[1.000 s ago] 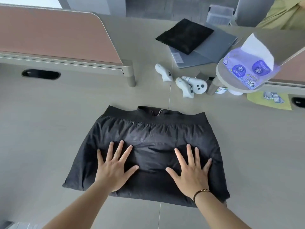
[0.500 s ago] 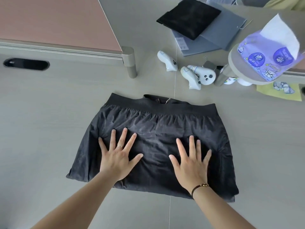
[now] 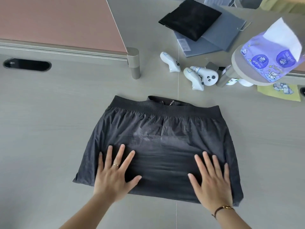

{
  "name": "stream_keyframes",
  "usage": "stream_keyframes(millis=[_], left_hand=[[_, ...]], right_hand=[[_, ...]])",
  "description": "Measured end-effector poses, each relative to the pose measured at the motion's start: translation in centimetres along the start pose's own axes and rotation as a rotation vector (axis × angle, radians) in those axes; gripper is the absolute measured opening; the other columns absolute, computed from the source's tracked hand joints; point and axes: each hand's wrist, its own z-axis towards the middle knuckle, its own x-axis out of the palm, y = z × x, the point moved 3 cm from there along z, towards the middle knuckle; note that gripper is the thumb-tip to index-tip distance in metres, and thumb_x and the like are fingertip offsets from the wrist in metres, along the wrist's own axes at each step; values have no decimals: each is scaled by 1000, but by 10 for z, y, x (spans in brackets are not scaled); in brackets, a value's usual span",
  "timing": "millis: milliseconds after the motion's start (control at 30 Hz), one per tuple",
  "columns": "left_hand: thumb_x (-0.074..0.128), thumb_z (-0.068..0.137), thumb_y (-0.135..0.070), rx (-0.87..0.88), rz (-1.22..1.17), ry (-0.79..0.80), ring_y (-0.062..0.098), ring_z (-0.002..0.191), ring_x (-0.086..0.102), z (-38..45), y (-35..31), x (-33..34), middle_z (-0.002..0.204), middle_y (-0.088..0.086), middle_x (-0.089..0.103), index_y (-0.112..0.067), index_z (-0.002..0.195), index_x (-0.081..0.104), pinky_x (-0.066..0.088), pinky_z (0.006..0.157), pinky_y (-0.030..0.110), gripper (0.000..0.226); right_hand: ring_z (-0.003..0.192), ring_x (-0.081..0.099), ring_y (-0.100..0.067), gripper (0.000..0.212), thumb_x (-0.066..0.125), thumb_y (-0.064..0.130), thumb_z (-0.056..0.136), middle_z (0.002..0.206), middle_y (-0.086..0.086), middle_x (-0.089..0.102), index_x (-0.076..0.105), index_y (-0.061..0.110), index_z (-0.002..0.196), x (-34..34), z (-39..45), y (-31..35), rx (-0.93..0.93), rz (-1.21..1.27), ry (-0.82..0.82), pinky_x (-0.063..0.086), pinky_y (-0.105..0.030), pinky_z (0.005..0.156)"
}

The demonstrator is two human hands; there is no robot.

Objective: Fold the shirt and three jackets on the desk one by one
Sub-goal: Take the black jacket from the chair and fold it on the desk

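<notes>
Head view: a dark folded jacket (image 3: 158, 146) lies flat on the grey desk (image 3: 49, 129), its ribbed hem band along the far edge and a zipper pull peeking out just behind that band. Both hands rest palm-down on the jacket's near half. The left hand (image 3: 113, 176) sits near the jacket's left edge, its fingers (image 3: 120, 152) spread wide and flat, gripping nothing; a ring shows on one of them. The right hand (image 3: 212, 180) lies near the jacket's right edge, fingers likewise splayed and flat on the cloth, with a thin bracelet (image 3: 222, 209) at the wrist. The fabric stretches out beyond the fingertips toward the hem band and lies smooth between the two hands. Beyond the jacket's far right corner lie white controllers (image 3: 198, 76). Farther back from the jacket a black folded garment (image 3: 189, 19) rests on a grey one (image 3: 219, 37).
</notes>
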Motion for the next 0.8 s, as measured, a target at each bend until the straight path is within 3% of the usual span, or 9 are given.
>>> stream_keyframes(millis=[233, 500, 600, 667, 733, 800], left_hand=[[34, 80, -89, -58, 13, 23, 38, 155, 6, -13, 45, 3, 169, 0, 15, -38, 156, 33, 17, 118, 65, 91], [34, 80, -89, -18, 30, -26, 39, 154, 10, -3, 56, 1, 169, -2, 15, -43, 155, 32, 17, 117, 68, 88], [28, 80, -91, -12, 71, -19, 39, 153, 14, 18, 77, -8, 169, 1, 15, -43, 155, 31, 10, 117, 69, 89], [21, 81, -91, -91, 113, -76, 38, 153, 13, 38, 104, -21, 169, 4, 13, -41, 156, 29, -5, 118, 63, 91], [23, 88, -85, -225, 123, -122, 37, 154, 8, 52, 132, -42, 170, 6, 8, -38, 159, 23, -13, 117, 58, 86], [33, 97, -70, -369, 93, -86, 33, 155, -6, 57, 147, -59, 170, 6, -5, -35, 161, 8, -9, 119, 61, 77]], right_hand=[[152, 19, -32, 76, 19, 77, 91, 167, 3, 20, 30, 39, 155, 0, -5, -21, 119, 46, 19, 26, -65, 113], [154, 11, -28, 82, 18, 83, 87, 168, 7, 10, 25, 40, 156, 1, -7, -13, 123, 91, 25, 23, -60, 118], [152, 18, -33, 86, 25, 83, 84, 168, 1, 15, 29, 36, 156, -1, -14, 16, 162, 123, 37, 29, -60, 116], [147, 27, -39, 90, 33, 82, 81, 164, -6, 26, 38, 30, 154, -2, -23, 48, 173, 174, 46, 36, -62, 109], [135, 41, -47, 91, 45, 80, 76, 155, -17, 42, 53, 23, 146, -2, -38, 90, 93, 198, 53, 45, -62, 97], [113, 57, -47, 84, 53, 78, 68, 139, -22, 58, 67, 24, 132, -8, -56, 134, -59, 173, 104, 50, -57, 82]])
